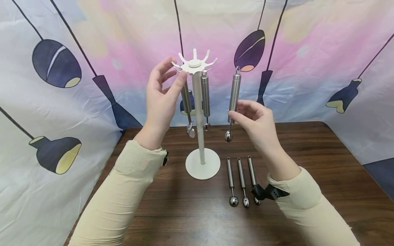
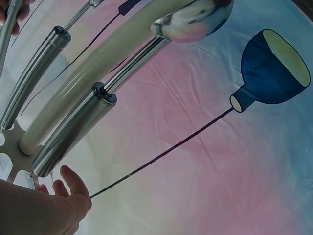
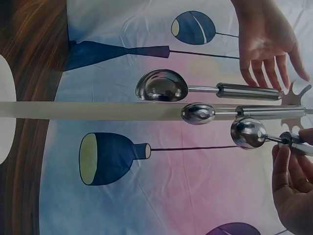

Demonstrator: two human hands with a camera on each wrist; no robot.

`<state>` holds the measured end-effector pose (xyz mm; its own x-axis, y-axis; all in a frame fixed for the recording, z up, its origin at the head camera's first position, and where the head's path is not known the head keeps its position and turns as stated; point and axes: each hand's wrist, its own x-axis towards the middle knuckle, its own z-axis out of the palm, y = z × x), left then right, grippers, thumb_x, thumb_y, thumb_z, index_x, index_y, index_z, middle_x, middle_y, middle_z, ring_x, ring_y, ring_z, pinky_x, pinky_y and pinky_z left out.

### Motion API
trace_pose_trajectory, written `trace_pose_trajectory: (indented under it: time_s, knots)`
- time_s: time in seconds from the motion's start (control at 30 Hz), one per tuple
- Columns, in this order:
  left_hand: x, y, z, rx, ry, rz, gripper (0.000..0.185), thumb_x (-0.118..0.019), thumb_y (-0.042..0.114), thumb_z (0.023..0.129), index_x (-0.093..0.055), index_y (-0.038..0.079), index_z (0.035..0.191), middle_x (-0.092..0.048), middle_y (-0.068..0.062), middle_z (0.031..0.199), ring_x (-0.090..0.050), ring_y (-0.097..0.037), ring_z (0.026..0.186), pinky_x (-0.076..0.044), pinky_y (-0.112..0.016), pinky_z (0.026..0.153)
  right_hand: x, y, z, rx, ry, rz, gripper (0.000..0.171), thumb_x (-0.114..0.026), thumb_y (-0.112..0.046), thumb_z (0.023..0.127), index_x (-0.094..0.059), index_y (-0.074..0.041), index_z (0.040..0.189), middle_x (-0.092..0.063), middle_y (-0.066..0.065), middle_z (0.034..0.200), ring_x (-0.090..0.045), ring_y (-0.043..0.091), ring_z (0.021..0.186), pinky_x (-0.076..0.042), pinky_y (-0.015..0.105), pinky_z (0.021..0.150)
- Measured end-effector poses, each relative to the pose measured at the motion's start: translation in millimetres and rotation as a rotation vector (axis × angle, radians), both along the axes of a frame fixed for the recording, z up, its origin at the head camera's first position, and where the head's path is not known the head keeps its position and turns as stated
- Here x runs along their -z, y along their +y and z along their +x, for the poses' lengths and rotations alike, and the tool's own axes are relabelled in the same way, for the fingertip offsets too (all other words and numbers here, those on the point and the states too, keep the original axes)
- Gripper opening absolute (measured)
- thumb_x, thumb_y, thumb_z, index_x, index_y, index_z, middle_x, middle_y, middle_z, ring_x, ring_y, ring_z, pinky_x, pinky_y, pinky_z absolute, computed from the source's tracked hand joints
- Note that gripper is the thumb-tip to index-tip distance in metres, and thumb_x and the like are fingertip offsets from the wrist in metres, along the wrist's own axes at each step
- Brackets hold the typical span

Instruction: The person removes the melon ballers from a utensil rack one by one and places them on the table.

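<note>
Left grip [image 1: 162, 90] raised, perhaps touching stand [image 1: 198, 109]; right grip [image 1: 258, 119] pinches scoop [image 1: 235, 92]

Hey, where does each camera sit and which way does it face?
Head: worn on the head, facing forward and down at the stand and table; left hand, right hand and both sleeves show.
Left wrist: on that wrist, facing the stand and hanging scoops; left hand and, top left, part of the right hand show.
Right wrist: on that wrist, facing the stand, sideways in frame; both hands show.
Head and right wrist share stand, hanging scoops and held scoop.
</note>
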<state>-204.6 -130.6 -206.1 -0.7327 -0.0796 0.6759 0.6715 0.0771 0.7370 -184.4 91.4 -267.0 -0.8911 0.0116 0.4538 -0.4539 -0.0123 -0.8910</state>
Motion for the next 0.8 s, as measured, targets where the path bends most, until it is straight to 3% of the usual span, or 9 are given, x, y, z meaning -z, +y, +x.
trace_pose_trajectory:
  time_s: [0.37, 0.8]
  knots:
    - [-1.3, 0, 1.4, -0.047, 0.02, 0.003, 0.049, -0.062, 0.018, 0.097, -0.049, 0.006, 0.143, -0.055, -0.007, 0.134, -0.053, -0.014, 0.119, -0.048, -0.03, 0.096, 16.2, 14, 9.6, 0.02, -0.056, -0.014, 0.02, -0.073, -0.002, 0.086, -0.072, -0.016, 0.1, -0.069, -0.009, 0.08, -0.063, 0.005, 0.07, -0.055, 0.02, 0.067]
    - [-3.0, 1, 3.9, -0.089, 0.023, 0.002, 0.044, -0.061, 0.018, 0.098, -0.054, 0.004, 0.139, -0.061, -0.006, 0.125, -0.055, -0.013, 0.113, -0.045, -0.026, 0.088, 38.8, 35, 13.5, 0.051, -0.107, -0.059, 0.024, -0.071, 0.002, 0.086, -0.072, -0.02, 0.096, -0.07, -0.01, 0.08, -0.064, 0.005, 0.065, -0.055, 0.02, 0.065]
